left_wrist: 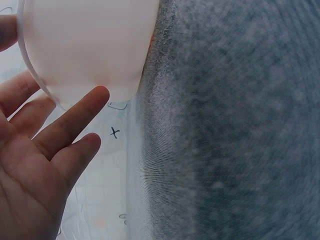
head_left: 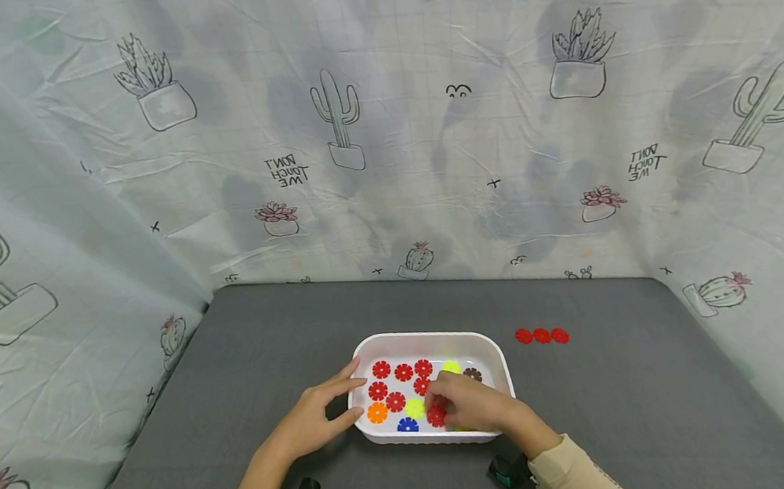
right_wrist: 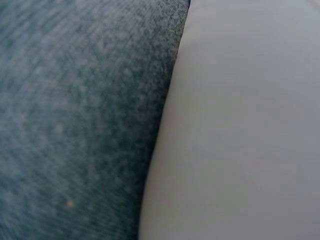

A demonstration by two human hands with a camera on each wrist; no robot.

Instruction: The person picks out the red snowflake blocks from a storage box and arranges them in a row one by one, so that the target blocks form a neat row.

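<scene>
A white plastic tray [head_left: 430,341] holds several notched plastic discs, mostly red, with an orange disc [head_left: 377,413], a blue disc [head_left: 408,425], yellow ones and a dark brown disc [head_left: 472,374]. My left hand [head_left: 309,418] steadies the tray's left end, thumb and index finger at the rim. In the left wrist view its other fingers [left_wrist: 75,122] spread straight along the tray's outer wall [left_wrist: 90,50]. My right hand [head_left: 474,403] reaches inside over the right half, its bent fingers pinching a red disc [head_left: 436,416]. The right wrist view shows only the tray's wall [right_wrist: 240,125] and the cloth.
Three red discs [head_left: 542,335] lie in a row on the grey cloth-covered table [head_left: 286,318], right of the tray. A white curtain [head_left: 410,140] printed with cacti encloses the back and sides. Dark wrist camera mounts [head_left: 509,471] sit under both wrists.
</scene>
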